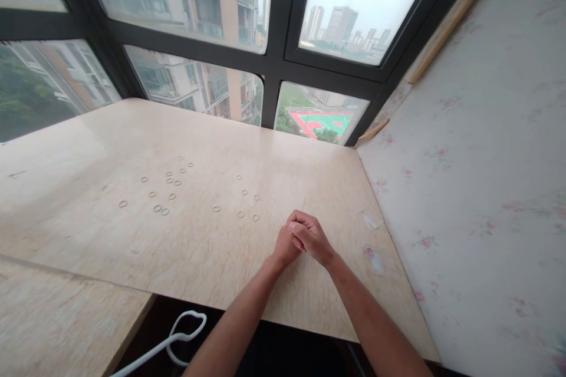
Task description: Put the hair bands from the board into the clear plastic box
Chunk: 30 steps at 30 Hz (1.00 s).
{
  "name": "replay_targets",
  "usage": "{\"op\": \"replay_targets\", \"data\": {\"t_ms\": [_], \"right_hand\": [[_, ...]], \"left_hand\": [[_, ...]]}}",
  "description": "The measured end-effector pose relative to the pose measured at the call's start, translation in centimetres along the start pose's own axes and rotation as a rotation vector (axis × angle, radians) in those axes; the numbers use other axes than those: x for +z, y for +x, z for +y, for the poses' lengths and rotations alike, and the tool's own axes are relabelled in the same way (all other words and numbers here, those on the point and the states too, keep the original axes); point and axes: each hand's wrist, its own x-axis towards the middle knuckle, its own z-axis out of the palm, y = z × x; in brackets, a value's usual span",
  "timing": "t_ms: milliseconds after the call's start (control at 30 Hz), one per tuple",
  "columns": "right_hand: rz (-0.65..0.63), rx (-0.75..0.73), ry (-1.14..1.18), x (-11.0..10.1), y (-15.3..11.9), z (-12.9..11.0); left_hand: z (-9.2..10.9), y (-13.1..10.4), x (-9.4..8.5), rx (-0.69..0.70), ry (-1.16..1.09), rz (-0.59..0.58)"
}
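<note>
My left hand point(286, 245) and my right hand point(311, 232) meet just above the stone countertop point(212, 259), fingers closed against each other. The right thumb and fingers lie over the left fingers. Something small and thin may be between them at the fingertips, but I cannot make it out. To the left of my hands lie several thin rings, the nearest being a ring point(256, 218); another ring point(216, 209) is a bit farther left. A second, looser group spreads out beyond, with a ring point(165, 212) at its near side.
Two clear plastic bags point(378, 260) point(370, 220) lie by the wallpapered wall point(464, 200) on the right. Dark-framed windows point(276, 41) bound the far side. A white tubular loop point(177, 339) sits below the counter's front edge, lower left.
</note>
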Motion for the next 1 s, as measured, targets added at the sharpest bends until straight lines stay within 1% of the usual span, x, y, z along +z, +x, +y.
{"op": "replay_targets", "data": {"t_ms": [100, 167, 267, 433, 667, 800, 900, 1000], "right_hand": [[0.073, -0.021, 0.025, -1.4, -1.6, 0.2], [0.139, -0.028, 0.033, -2.4, -2.8, 0.4], [0.250, -0.019, 0.023, -4.1, -4.8, 0.9], [0.417, 0.011, -0.036, -7.2, -8.7, 2.0], [0.578, 0.077, -0.193, -10.9, -14.0, 2.5], [0.670, 0.095, -0.292, -12.7, -15.4, 2.1], [0.716, 0.100, -0.380, -13.7, -15.5, 1.9], [0.718, 0.106, -0.465, -14.4, -15.3, 1.9]], "left_hand": [[0.9, 0.1, -0.5, 0.047, 0.089, -0.017], [1.3, 0.3, -0.7, 0.099, 0.079, -0.019], [1.5, 0.5, -0.7, 0.147, 0.056, 0.009], [1.0, 0.6, -0.5, 0.158, 0.069, 0.011], [0.8, 0.8, -0.6, 0.144, 0.073, 0.022], [0.8, 0.8, -0.6, 0.139, 0.078, 0.032], [0.9, 0.8, -0.6, 0.133, 0.061, 0.041], [1.1, 0.7, -0.7, 0.116, 0.044, 0.051]]}}
